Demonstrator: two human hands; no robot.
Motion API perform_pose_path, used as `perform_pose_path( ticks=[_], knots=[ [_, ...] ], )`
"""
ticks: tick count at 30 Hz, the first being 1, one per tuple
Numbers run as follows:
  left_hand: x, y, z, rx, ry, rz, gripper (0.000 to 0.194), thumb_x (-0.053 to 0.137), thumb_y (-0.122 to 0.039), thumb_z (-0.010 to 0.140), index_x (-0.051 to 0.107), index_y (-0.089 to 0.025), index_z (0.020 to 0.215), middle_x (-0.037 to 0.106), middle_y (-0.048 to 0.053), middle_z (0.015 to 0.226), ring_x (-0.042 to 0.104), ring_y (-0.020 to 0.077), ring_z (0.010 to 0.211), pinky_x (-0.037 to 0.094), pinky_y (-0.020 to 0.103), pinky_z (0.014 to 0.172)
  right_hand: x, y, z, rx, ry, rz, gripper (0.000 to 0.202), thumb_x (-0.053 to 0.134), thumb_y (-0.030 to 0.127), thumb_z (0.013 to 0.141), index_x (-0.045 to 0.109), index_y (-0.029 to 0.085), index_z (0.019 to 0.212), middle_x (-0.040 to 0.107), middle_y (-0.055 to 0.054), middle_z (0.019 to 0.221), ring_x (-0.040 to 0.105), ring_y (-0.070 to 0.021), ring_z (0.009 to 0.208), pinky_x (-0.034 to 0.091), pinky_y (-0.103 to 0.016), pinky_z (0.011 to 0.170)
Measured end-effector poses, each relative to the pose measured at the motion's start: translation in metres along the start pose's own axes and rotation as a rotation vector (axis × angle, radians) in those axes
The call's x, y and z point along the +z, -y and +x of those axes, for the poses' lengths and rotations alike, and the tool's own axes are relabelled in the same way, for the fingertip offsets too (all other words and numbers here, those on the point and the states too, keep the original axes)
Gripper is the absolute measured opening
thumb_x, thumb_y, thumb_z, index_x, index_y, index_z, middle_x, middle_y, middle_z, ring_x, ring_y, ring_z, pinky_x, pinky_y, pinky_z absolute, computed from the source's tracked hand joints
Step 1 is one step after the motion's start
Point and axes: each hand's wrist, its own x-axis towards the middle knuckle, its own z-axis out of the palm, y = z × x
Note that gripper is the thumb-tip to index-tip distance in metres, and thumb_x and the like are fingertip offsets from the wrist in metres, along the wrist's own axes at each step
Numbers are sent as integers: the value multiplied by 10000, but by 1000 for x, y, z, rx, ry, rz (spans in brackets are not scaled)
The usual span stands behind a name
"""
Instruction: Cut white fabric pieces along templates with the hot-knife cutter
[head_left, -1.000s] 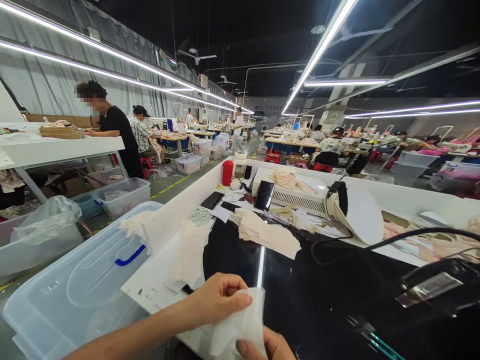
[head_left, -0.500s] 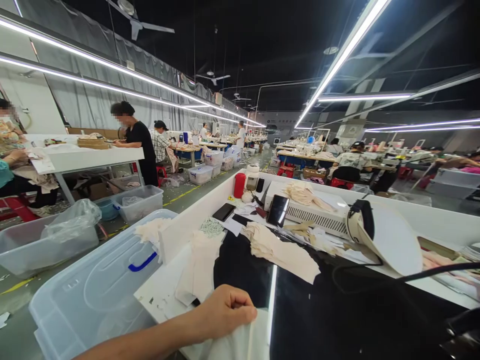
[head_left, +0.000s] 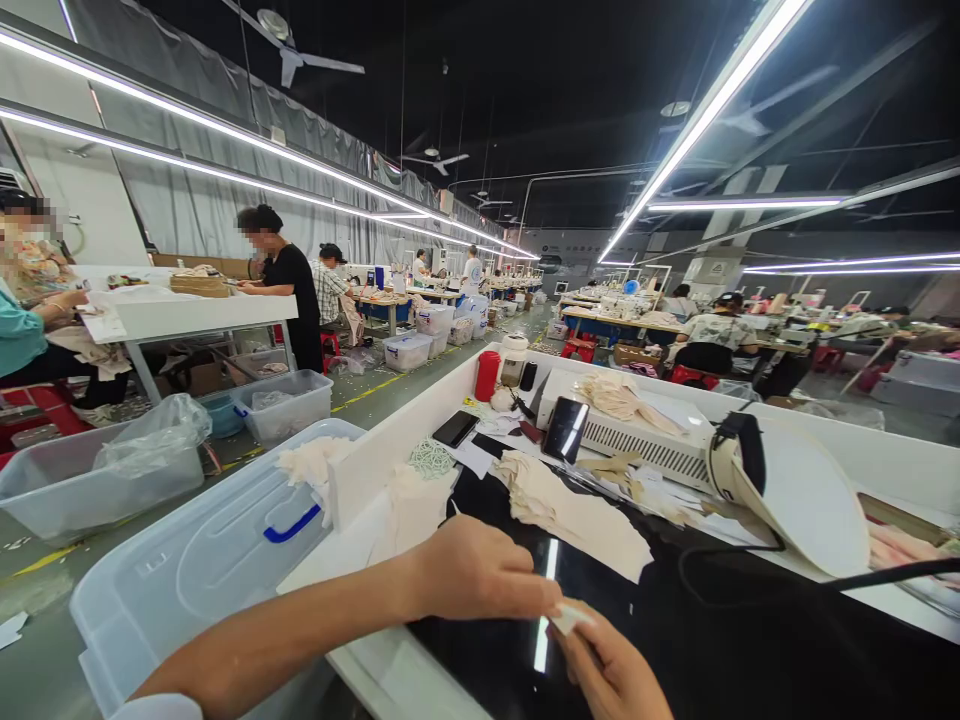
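My left hand (head_left: 487, 572) reaches across from the lower left, fingers curled and pinching one end of a small cream fabric piece (head_left: 573, 616). From the bottom edge my right hand (head_left: 619, 668) meets it, its thumb and fingers closed on the same piece. Most of that fabric is hidden by the fingers. Both hands are above the glossy black tabletop (head_left: 735, 640). Just beyond them lies a stack of cream cut fabric panels (head_left: 574, 515). More cream fabric (head_left: 420, 500) rests on the white ledge behind my left wrist.
A phone (head_left: 455, 429), a coil of pale green cord (head_left: 431, 458), a red container (head_left: 487, 375) and a white lamp shade (head_left: 814, 500) stand around the work surface. A lidded plastic bin (head_left: 187, 570) is at the left. Other people sit or stand at tables beyond.
My left hand has moved slightly right and up, and the larger pale fabric beneath it no longer shows. My right hand has come into view, gripping the small fabric piece.
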Motion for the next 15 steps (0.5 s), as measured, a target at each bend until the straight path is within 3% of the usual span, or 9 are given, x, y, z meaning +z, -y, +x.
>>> perform_pose_path(
  ticks=[2,4,7,11,15],
  knots=[
    [21,-6,-7,130,37,102,380,439,-473,1105,724,-268,959,608,-33,656,539,117,556,298,273,480,-13,-11,8,-44,-12,-133,392,500,497,964,783,273,1118,775,-63,1072,749,-232,996,597,-296,897],
    [46,-15,-18,130,77,123,390,487,-571,1070,699,-253,990,634,-35,706,550,124,568,343,283,493,-18,-21,10,-63,-22,-256,419,433,446,989,765,301,1201,768,-59,1143,751,-224,1044,607,-308,909],
    [73,-27,-32,59,131,85,488,512,-686,1012,671,-242,1134,725,-3,954,665,151,797,441,298,608,-17,-34,9,-143,-13,-419,423,413,375,996,772,287,1202,772,-64,1109,759,-222,1021,626,-303,870],
    [85,-32,-41,-6,148,-10,521,466,-698,1025,666,-253,1209,730,1,1190,678,171,1014,464,309,764,-23,-51,9,-253,38,-661,421,460,201,954,761,287,1236,769,-60,1112,757,-218,982,623,-305,861],
    [84,-31,-42,-35,172,-40,491,457,-674,1041,669,-281,1244,714,-18,1240,663,175,1027,460,320,807,-43,-70,14,-294,-65,-946,525,397,72,906,778,259,1215,768,-94,1149,750,-265,938,618,-387,809]
  ],
)
